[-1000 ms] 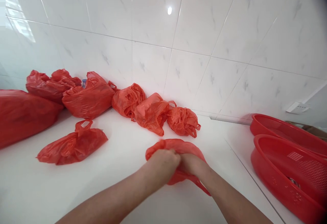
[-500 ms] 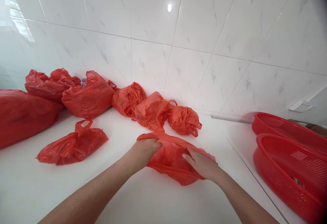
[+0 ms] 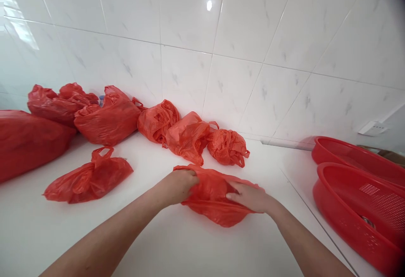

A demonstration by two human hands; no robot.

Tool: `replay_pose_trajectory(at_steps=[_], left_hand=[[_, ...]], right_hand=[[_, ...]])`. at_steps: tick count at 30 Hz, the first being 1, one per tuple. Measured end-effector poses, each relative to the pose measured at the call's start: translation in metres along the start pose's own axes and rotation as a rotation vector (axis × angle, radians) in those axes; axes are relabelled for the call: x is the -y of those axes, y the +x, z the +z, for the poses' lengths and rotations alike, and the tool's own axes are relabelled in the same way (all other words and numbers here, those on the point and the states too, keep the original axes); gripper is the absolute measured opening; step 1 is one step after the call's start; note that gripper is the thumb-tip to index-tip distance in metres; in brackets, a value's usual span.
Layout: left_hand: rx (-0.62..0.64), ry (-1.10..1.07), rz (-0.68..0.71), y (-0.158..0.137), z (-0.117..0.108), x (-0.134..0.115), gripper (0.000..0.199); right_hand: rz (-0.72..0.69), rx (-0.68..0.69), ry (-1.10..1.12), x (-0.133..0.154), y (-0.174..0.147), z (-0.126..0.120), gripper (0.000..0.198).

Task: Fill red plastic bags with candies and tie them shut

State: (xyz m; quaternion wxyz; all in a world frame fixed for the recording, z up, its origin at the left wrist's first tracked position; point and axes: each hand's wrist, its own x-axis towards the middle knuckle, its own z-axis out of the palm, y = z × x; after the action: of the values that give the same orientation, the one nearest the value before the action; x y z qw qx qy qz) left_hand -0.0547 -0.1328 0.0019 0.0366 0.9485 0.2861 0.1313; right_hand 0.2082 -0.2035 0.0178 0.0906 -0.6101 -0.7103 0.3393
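Note:
A red plastic bag lies on the white table with its mouth spread and its sides slack. At its left edge, my left hand is closed round the plastic, its fingertips partly hidden by the bag. My right hand reaches into the mouth from the right. Its fingers are stretched out and the thumb stands apart from them, pointing left; the fingertips are partly covered by the plastic. What the bag contains cannot be made out.
Tied red bags stand along the tiled wall, among them a crumpled one just behind my hands. A knotted bag lies to the left, beside a large full one. Red plastic baskets stand at the right, past a table seam.
Both hands have shifted slightly with the bag's edges. The right hand's fingers reach a little further left inside the mouth, and its edge has drawn in slightly.

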Motion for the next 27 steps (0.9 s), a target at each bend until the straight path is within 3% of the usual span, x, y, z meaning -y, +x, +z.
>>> replay_pose_trajectory(at_steps=[4,6,8,10,12,15,18,20,23,27], left_hand=[[-0.107,-0.095,0.065,0.015,0.002,-0.027,0.021],[-0.088,-0.129,0.095,0.021,0.010,-0.036,0.043],[0.025,-0.142,0.046,0.025,0.018,-0.035,0.075],[0.198,-0.149,-0.087,0.025,0.023,-0.022,0.093],[0.345,-0.189,-0.210,0.022,0.023,-0.004,0.099],[0.423,-0.286,-0.266,0.014,0.019,0.019,0.099],[0.339,-0.323,-0.233,0.007,0.019,0.025,0.092],[0.185,-0.314,-0.163,0.005,0.021,0.019,0.082],[-0.040,-0.257,-0.005,0.005,0.022,0.002,0.065],[-0.107,-0.133,0.204,0.006,0.023,-0.019,0.035]], right_hand=[[0.070,-0.135,0.004,-0.003,0.020,0.004,0.061],[0.142,-0.138,-0.086,-0.004,0.031,0.008,0.072],[0.178,-0.086,-0.139,-0.005,0.039,0.010,0.076],[0.168,-0.051,-0.117,-0.010,0.041,0.007,0.082],[0.137,-0.032,-0.044,-0.019,0.037,-0.001,0.084],[0.039,0.070,0.223,-0.038,0.028,-0.014,0.067],[-0.029,0.086,0.534,-0.052,0.023,-0.017,0.050],[0.015,-0.090,0.551,-0.053,0.023,-0.013,0.044],[0.073,-0.372,0.339,-0.042,0.029,-0.001,0.047],[0.111,-0.433,0.044,-0.026,0.041,0.017,0.045]])
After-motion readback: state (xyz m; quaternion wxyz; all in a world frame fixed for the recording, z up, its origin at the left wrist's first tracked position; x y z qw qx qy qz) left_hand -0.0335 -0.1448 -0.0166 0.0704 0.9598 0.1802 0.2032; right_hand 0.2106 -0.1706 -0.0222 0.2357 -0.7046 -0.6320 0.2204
